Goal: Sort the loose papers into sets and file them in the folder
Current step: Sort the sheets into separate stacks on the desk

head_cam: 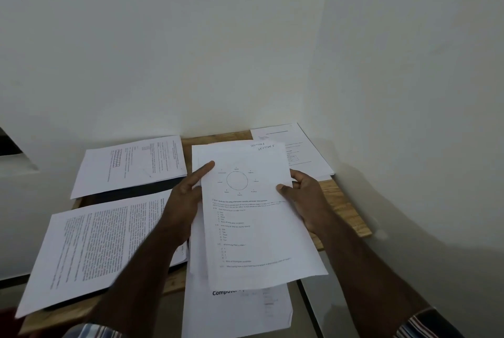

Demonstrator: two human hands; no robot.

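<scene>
The white wall fills most of what you see, meeting in a corner above the small wooden table that stands against it. On the table's left side lies the dark folder, mostly covered: you have one set of printed pages on its far part and a larger, text-dense set on its near part, that one hanging over the table's front edge. Another set sits at the table's far right corner, against the wall. A further sheet with a bold heading shows below the papers in your hands, and I cannot tell whether it rests on the table or overhangs it.

You hold a small sheaf of loose papers above the table's middle, the top sheet showing a circle diagram and handwritten notes at its top right. Your right hand grips the sheaf's right edge, thumb on the front and fingers curled behind. Your left hand is at the sheaf's left edge with its forefinger stretched out straight along the paper; the other fingers are hidden, so the hold on that side looks loose at best. Striped cuffs show at both wrists
</scene>
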